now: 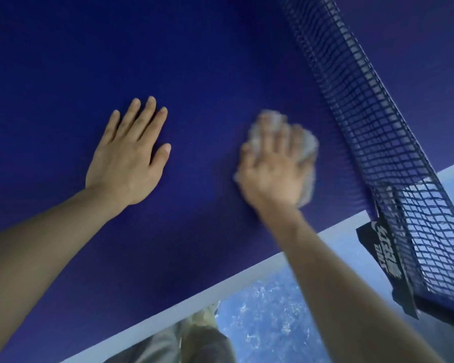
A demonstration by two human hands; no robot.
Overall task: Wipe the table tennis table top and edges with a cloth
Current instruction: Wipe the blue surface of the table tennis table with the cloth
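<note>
You are pressing your right hand point(270, 174) flat on a pale grey cloth point(308, 150) in the right centre of the frame; the fingers are lying spread over it rather than curled round it, so the grip is open and pinning the cloth to the desk point(194, 61) by pressure alone; the hand and cloth are blurring, which suggests a wiping stroke in progress. The cloth is sitting on the blue top, near the net point(364, 106) that is running down the right side of the frame, and not far from the pale edge stripe point(220, 289) crossing the lower part of the frame. Your left hand point(129, 158) is lying flat on the bare top at centre left, fingers straight and holding nothing; it is probably bracing you as you lean over the desk, which lets the right hand bear down. Judging from this, you are working the strip beside the net; the edges are probably yet to come. Below the stripe, the speckled blue floor point(268, 323) and part of your trousers point(194, 344) are showing.
</note>
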